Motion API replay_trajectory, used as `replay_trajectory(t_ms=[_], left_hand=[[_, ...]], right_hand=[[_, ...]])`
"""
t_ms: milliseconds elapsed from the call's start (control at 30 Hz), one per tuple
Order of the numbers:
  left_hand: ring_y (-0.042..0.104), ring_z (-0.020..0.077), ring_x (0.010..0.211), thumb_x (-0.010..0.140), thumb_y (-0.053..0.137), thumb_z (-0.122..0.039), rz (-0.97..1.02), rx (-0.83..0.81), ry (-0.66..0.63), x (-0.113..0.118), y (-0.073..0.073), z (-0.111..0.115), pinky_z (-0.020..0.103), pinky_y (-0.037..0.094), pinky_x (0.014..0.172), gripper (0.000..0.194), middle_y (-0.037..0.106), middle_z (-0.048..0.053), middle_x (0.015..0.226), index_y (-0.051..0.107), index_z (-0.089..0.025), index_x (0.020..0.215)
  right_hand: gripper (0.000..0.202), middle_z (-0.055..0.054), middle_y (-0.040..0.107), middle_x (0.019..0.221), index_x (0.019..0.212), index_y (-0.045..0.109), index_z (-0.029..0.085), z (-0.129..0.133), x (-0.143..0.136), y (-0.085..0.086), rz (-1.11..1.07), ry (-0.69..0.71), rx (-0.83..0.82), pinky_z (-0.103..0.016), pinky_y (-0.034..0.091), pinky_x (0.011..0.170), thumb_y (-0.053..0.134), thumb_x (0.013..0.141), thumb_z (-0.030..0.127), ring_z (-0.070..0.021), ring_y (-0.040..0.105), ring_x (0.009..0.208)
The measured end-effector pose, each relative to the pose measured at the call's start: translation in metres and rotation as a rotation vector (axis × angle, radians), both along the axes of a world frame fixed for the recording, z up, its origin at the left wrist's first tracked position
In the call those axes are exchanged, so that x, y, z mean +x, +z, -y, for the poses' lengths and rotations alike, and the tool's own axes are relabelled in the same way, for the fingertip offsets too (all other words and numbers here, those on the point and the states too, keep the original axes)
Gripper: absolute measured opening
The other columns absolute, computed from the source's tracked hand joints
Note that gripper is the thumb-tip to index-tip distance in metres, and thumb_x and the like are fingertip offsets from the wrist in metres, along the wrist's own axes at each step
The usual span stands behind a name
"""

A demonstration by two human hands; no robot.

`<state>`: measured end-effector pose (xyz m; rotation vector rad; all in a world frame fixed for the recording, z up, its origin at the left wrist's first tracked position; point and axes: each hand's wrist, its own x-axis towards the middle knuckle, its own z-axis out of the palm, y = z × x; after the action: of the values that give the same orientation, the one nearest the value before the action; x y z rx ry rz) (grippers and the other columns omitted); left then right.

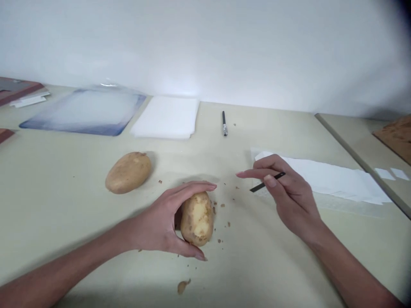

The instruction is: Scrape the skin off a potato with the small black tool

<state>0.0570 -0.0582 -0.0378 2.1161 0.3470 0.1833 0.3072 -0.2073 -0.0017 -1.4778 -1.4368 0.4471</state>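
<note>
A partly peeled potato rests on the table, its pale flesh bare on the side facing up. Around it curves my left hand, the thumb at the near end and the fingers at the far end. My right hand is raised to the right, apart from the potato, pinching a thin dark blade with an angled tip between thumb and fingers. Small brown peel bits lie scattered beside the potato, and a larger scrap of peel sits nearer to me. Another potato, whole and unpeeled, lies to the left.
Behind are a black pen-like tool, a stack of white sheets and a blue-edged clear sheet or bag. White paper strips lie behind my right hand. A dark seam crosses the tabletop at right; a brown board stands beyond.
</note>
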Motion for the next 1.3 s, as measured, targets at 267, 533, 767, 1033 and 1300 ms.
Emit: replay_trajectory(t_ms=[267, 533, 767, 1033, 1300], left_hand=[[0.044, 0.0357, 0.147, 0.057, 0.098, -0.049, 0.075, -0.018, -0.056, 0.002, 0.000, 0.000, 0.053, 0.039, 0.121, 0.116, 0.041, 0.010, 0.162, 0.036, -0.035, 0.154], [0.041, 0.0374, 0.149, 0.060, 0.096, -0.053, 0.006, -0.018, -0.066, 0.000, -0.006, 0.001, 0.055, 0.038, 0.122, 0.121, 0.039, 0.012, 0.163, 0.028, -0.035, 0.158], [0.031, 0.0357, 0.156, 0.063, 0.088, -0.023, 0.026, -0.024, -0.182, -0.004, -0.006, -0.005, 0.054, 0.034, 0.126, 0.120, 0.028, 0.009, 0.170, 0.020, -0.035, 0.161], [0.040, 0.0357, 0.150, 0.067, 0.092, -0.046, 0.008, 0.012, -0.152, -0.001, 0.000, -0.005, 0.055, 0.039, 0.123, 0.112, 0.041, 0.015, 0.162, 0.030, -0.029, 0.158], [0.049, 0.0340, 0.142, 0.067, 0.085, -0.018, 0.079, -0.041, -0.161, 0.002, 0.005, -0.001, 0.048, 0.045, 0.118, 0.102, 0.043, 0.010, 0.159, 0.036, -0.033, 0.155]], right_hand=[[0.023, -0.009, 0.073, 0.096, 0.100, 0.083, 0.017, -0.025, -0.023, -0.010, -0.747, 0.333, -0.117, -0.029, 0.064, 0.066, 0.061, 0.104, 0.025, -0.0171, 0.075, 0.073], [0.027, -0.006, 0.067, 0.089, 0.099, 0.078, 0.017, -0.024, -0.043, -0.018, -0.841, 0.316, 0.004, -0.027, 0.061, 0.059, 0.053, 0.107, 0.022, -0.0161, 0.074, 0.070], [0.025, -0.006, 0.071, 0.082, 0.099, 0.076, 0.015, -0.022, -0.041, -0.025, -0.834, 0.304, -0.095, -0.028, 0.061, 0.064, 0.054, 0.107, 0.021, -0.0163, 0.074, 0.070], [0.026, -0.007, 0.071, 0.085, 0.097, 0.075, 0.016, -0.021, -0.044, -0.029, -0.880, 0.345, -0.083, -0.030, 0.061, 0.061, 0.053, 0.107, 0.023, -0.0167, 0.073, 0.068], [0.026, -0.006, 0.069, 0.080, 0.096, 0.073, 0.016, -0.013, -0.058, -0.026, -0.854, 0.407, -0.108, -0.028, 0.058, 0.057, 0.052, 0.107, 0.026, -0.0152, 0.068, 0.065]])
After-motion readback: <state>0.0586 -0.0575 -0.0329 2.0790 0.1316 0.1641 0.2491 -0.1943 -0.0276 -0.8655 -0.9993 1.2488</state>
